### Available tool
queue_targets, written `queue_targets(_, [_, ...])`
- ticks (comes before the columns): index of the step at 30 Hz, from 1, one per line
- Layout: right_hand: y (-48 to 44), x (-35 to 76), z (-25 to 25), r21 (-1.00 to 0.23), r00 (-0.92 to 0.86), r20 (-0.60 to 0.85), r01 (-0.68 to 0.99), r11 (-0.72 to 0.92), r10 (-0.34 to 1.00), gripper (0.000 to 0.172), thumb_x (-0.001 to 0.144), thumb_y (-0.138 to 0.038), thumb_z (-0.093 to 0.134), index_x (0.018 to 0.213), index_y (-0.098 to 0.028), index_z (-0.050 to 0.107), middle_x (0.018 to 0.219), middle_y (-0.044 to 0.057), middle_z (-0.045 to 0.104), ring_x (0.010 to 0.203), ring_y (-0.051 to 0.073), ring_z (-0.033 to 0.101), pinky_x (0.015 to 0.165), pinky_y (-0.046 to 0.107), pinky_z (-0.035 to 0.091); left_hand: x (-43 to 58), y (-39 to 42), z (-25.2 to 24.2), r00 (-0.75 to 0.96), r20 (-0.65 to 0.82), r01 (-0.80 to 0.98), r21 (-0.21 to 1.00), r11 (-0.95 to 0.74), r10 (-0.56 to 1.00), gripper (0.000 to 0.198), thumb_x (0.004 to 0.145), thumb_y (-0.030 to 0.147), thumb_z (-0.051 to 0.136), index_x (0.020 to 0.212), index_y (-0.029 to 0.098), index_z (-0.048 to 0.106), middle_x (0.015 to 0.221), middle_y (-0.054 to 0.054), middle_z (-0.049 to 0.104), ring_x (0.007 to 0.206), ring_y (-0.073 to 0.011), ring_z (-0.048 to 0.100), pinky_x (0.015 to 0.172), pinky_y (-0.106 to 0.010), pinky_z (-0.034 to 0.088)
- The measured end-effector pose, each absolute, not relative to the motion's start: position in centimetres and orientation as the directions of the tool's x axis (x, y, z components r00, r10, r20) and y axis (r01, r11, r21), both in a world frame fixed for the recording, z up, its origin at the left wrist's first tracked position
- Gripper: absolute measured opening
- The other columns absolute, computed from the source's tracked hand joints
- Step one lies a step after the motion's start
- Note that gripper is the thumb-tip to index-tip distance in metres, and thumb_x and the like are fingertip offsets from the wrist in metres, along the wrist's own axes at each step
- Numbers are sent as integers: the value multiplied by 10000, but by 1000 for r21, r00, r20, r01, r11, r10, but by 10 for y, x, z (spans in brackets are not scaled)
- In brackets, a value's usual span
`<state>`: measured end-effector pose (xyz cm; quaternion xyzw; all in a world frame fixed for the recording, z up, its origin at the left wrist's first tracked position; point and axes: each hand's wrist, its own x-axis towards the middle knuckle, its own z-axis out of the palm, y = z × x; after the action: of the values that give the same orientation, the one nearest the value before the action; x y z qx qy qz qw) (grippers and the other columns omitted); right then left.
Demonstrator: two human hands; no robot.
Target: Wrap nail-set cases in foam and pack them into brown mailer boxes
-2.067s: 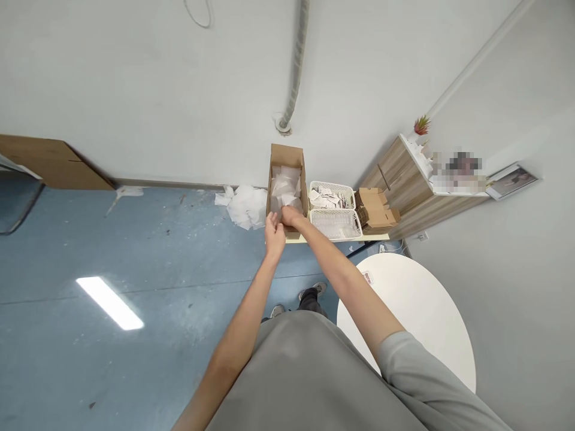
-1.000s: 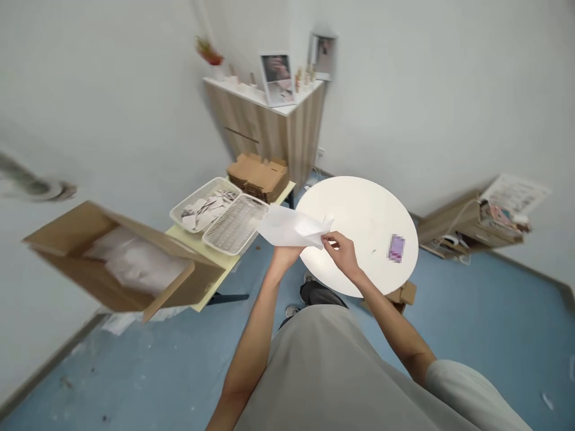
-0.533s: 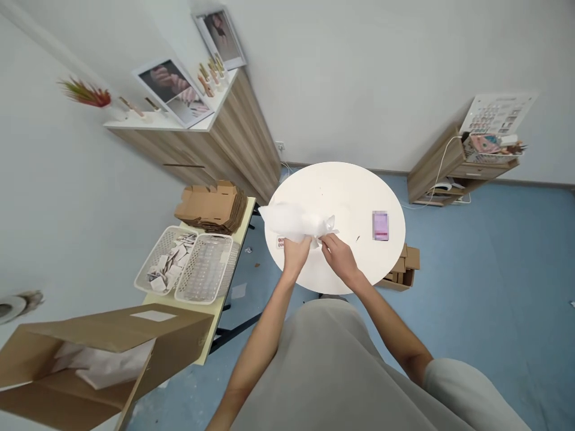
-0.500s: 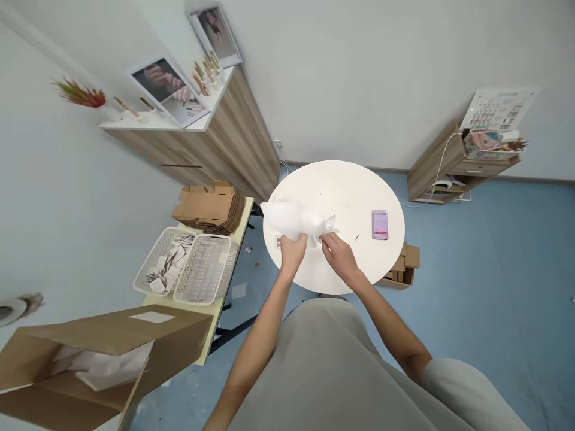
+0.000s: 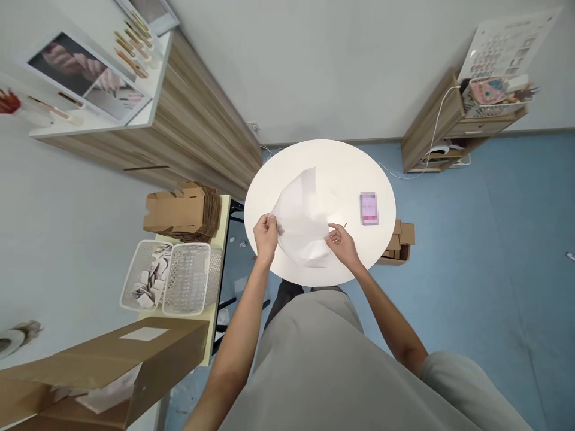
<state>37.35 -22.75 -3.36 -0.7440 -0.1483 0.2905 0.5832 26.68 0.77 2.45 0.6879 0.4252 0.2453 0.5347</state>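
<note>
A thin, translucent white sheet [image 5: 302,218], like tissue or foam wrap, is spread between my hands over the round white table [image 5: 341,164]. My left hand [image 5: 266,234] pinches its left edge between thumb and fingers. At the sheet's lower right edge, my right hand [image 5: 340,242] grips it with thumb and fingertips. The sheet is creased and hangs loosely, and it hides part of the tabletop. Right of my right hand lies a purple blurred item [image 5: 369,209], flat on the table. A small dark object [image 5: 345,225] rests just beyond my right fingers.
On the left, a side table [image 5: 215,332] bears stacked flat cardboard boxes [image 5: 175,211], a white basket of small packets [image 5: 130,287] and another white basket [image 5: 185,312]. A large open carton [image 5: 175,359] stands nearer me. Another cardboard box [image 5: 406,233] is beside the round table's right edge.
The white sheet was bunched and lay sideways to the left; now it is opened out between my hands. My left hand has moved left, and the view has shifted.
</note>
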Motion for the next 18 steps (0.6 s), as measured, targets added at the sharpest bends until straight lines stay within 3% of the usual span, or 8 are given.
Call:
queue_targets(4, [-225,377,-42,-943,757,-318,-191,-271,570,383,877,-570,747,1089,-252,781,1002,62,783,910,237,727,848,402,625,268,14,11,476,-170,291,956,27,863,368,1041,567,654,931,217,676,787,-29,722,686,-169,689,697,-284,572])
queue_targets(7, [-219,377,-38,-946,739,-317,-197,-259,594,357,889,-611,753,916,-255,770,1002,72,802,937,253,728,867,409,619,264,24,6,409,-231,299,948,109,883,384,1035,572,651,1054,191,701,882,-68,776,723,-195,760,702,-311,619])
queue_targets(14, [-202,381,-32,-967,797,-213,-88,-241,565,376,957,-638,692,901,-267,689,1036,66,758,1017,256,737,906,401,617,265,49,-9,346,-373,444,873,200,861,359,990,523,734,1072,173,735,1043,-139,841,862,-257,835,600,-270,585])
queue_targets(18, [-183,386,-44,-947,849,-259,-129,-294,462,396,992,-668,609,938,-276,614,966,46,745,894,238,737,805,372,605,267,48,-30,522,-534,485,827,284,665,465,823,495,935,1118,172,777,1154,-144,852,987,-257,830,798,-327,681])
